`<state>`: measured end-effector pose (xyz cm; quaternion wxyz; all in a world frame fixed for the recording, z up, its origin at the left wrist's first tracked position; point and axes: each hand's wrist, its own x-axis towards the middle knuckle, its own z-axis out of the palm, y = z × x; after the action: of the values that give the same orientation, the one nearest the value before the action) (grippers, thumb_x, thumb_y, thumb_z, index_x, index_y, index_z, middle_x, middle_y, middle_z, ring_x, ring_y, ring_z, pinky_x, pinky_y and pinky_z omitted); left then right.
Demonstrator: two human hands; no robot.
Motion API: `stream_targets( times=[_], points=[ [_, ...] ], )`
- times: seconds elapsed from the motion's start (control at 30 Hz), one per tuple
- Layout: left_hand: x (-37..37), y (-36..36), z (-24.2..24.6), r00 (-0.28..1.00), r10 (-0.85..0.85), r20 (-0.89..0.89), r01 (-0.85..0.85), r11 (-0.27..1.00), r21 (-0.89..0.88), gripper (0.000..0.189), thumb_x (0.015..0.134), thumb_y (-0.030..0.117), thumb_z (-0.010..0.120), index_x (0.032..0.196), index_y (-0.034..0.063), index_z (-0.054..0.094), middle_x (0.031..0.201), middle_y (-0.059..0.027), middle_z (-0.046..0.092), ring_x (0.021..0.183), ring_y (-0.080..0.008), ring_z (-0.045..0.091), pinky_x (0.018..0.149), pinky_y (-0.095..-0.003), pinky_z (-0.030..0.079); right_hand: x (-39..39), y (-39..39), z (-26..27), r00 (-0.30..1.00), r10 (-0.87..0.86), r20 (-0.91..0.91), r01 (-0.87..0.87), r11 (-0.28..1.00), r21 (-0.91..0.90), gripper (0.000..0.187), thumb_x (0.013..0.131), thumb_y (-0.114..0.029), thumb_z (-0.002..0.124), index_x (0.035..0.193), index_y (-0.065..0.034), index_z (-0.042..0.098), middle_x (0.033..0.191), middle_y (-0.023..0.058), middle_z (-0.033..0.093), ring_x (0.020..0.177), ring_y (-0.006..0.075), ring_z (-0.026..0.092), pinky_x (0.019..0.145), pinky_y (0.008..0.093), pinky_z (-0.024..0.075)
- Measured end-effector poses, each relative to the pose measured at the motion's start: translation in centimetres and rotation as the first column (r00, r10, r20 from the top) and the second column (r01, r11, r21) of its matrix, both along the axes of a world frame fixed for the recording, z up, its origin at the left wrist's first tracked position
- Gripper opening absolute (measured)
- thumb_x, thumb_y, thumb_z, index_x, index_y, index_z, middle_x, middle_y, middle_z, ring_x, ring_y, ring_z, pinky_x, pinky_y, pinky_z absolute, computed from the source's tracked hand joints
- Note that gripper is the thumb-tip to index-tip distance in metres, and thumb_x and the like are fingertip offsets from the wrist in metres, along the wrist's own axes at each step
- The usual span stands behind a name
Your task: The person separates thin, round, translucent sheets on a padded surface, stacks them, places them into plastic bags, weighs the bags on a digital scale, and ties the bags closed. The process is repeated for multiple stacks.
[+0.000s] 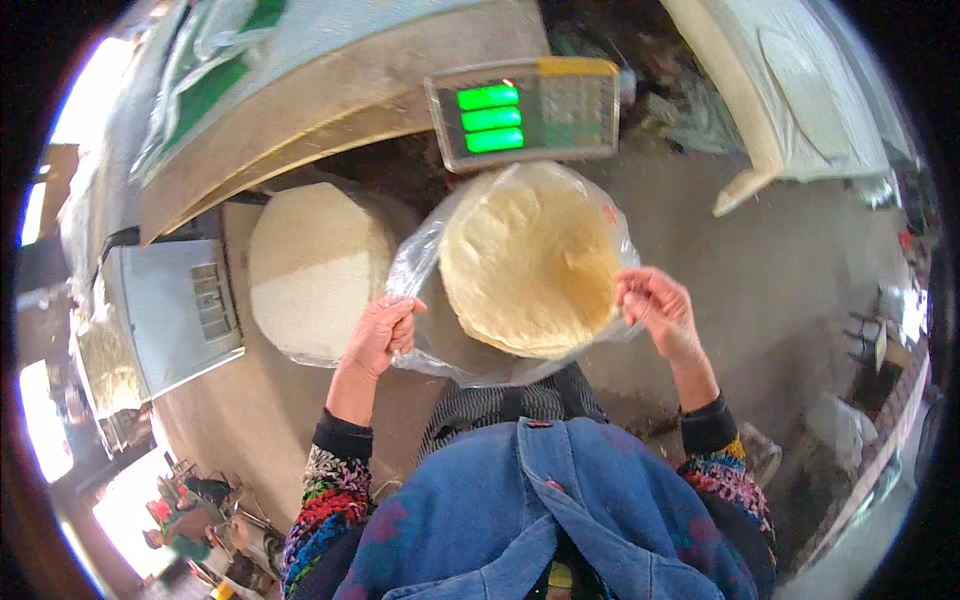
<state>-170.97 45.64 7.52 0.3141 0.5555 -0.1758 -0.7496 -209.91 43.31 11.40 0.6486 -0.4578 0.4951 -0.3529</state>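
Observation:
In front of me is a stack of thin round flatbreads [525,262], yellowish and browned on the right side. A clear plastic bag [416,262] surrounds it, its mouth wide towards me. My left hand [386,330] pinches the bag's edge on the left, thumb and fingers closed. On the right, the fingers of my right hand [656,304] close on the opposite edge, beside the stack's rim. Just beyond the stack stands a digital scale display [523,112] with three lit green windows and a keypad. Whatever supports the stack is hidden under it.
Left of the bag is a large pale, round-cornered block or stool [315,277], partly in shadow. A wooden table edge [315,142] crosses the upper left, above a light blue cabinet [176,315]. A cloth-covered table [817,97] stands upper right. People [184,525] sit far lower left.

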Motion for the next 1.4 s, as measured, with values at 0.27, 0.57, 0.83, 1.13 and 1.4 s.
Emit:
stream_targets(
  times=[0.27, 0.57, 0.83, 1.13, 1.4],
  points=[
    [-0.1, -1.8, 0.8, 0.956, 0.206, -0.207, -0.232, 0.966, -0.111, 0.019, 0.094, 0.022, 0.050, 0.085, 0.0063, 0.056, 0.052, 0.0069, 0.037, 0.040, -0.0046, 0.032, 0.039, -0.0221, 0.027, 5.2, 0.8, -0.1, 0.961, 0.238, -0.142, -0.253, 0.963, -0.097, 0.017, 0.085, -0.003, 0.057, 0.101, -0.0027, 0.063, 0.084, -0.0045, 0.055, 0.074, 0.0033, 0.050, 0.067, 0.0192, 0.0413],
    [-11.8, -3.9, 1.8, 0.988, -0.069, 0.139, 0.128, 0.874, -0.469, 0.015, 0.092, 0.021, 0.052, 0.093, 0.0084, 0.061, 0.073, 0.0046, 0.052, 0.060, -0.0070, 0.047, 0.048, -0.0239, 0.035, 0.7, -0.1, 0.8, 0.999, -0.034, -0.021, 0.032, 0.995, -0.098, 0.014, 0.085, -0.002, 0.056, 0.097, -0.0014, 0.063, 0.082, -0.0020, 0.058, 0.074, 0.0041, 0.052, 0.069, 0.0189, 0.0416],
    [-6.4, -3.9, 3.7, 0.992, -0.023, 0.125, 0.073, 0.907, -0.415, 0.011, 0.090, 0.016, 0.053, 0.093, 0.0068, 0.059, 0.074, 0.0052, 0.051, 0.063, -0.0055, 0.046, 0.052, -0.0241, 0.037, 5.6, -1.0, -0.5, 0.987, 0.141, -0.078, -0.152, 0.975, -0.160, 0.014, 0.086, 0.000, 0.055, 0.098, 0.0000, 0.063, 0.088, -0.0007, 0.059, 0.077, 0.0053, 0.053, 0.070, 0.0197, 0.0422],
    [-9.0, -3.7, 1.0, 0.924, -0.026, 0.380, 0.260, 0.773, -0.579, 0.013, 0.089, 0.019, 0.055, 0.093, 0.0064, 0.056, 0.080, -0.0015, 0.057, 0.074, -0.0099, 0.051, 0.065, -0.0289, 0.045, 5.6, -3.0, 0.4, 0.922, 0.102, -0.374, -0.231, 0.919, -0.320, 0.015, 0.087, -0.003, 0.050, 0.095, -0.0009, 0.062, 0.069, 0.0037, 0.059, 0.066, 0.0133, 0.056, 0.063, 0.0269, 0.0452],
    [-16.8, 0.3, -0.4, 0.705, -0.096, 0.703, 0.666, 0.428, -0.611, 0.014, 0.076, 0.012, 0.059, 0.086, 0.0043, 0.054, 0.079, -0.0166, 0.059, 0.078, -0.0381, 0.057, 0.066, -0.0444, 0.046, 9.7, -5.9, -2.0, 0.617, -0.098, -0.781, -0.613, 0.563, -0.555, 0.016, 0.079, -0.005, 0.054, 0.094, -0.0054, 0.062, 0.070, 0.0085, 0.063, 0.070, 0.0280, 0.061, 0.067, 0.0394, 0.0466]
  ],
)
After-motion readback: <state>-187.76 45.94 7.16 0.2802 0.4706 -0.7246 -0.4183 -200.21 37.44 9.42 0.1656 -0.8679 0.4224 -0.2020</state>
